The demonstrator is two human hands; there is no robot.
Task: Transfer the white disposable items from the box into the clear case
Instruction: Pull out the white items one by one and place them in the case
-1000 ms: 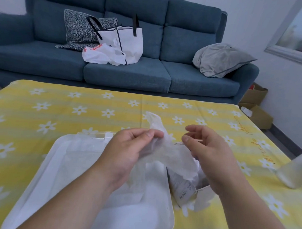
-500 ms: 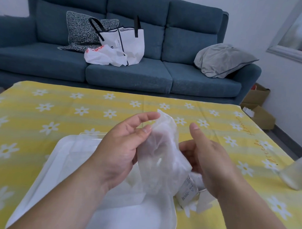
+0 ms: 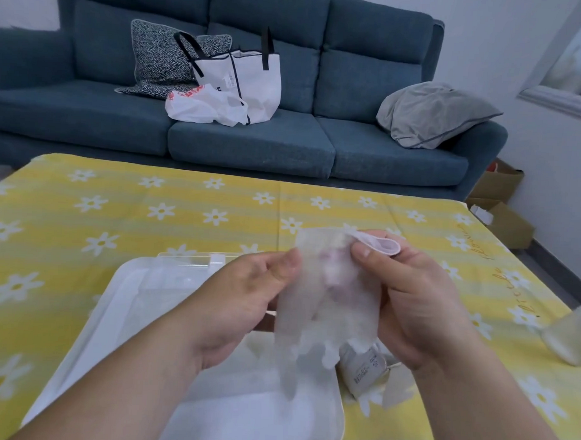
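Observation:
A thin translucent white disposable glove (image 3: 326,296) hangs between both hands above the table, its fingers pointing down. My right hand (image 3: 414,303) pinches its upper edge between thumb and fingers, with the cuff folded over a fingertip. My left hand (image 3: 247,294) holds the glove's left edge with thumb and fingers. Below lies the clear plastic case (image 3: 125,299), open, with its near part hidden by my arms. The small box (image 3: 366,370) with printed text lies under my right hand, mostly hidden.
The table wears a yellow cloth with white daisies (image 3: 118,213). A blurred clear bottle (image 3: 571,338) lies at the right edge. Behind stands a blue sofa (image 3: 353,90) with a tote bag (image 3: 248,76), plastic bag and cushions. Cardboard boxes (image 3: 503,207) sit on the floor at right.
The glove has been spread out flat between the hands and raised. My right hand moved up to pinch its top edge; my left hand shifted to its left edge.

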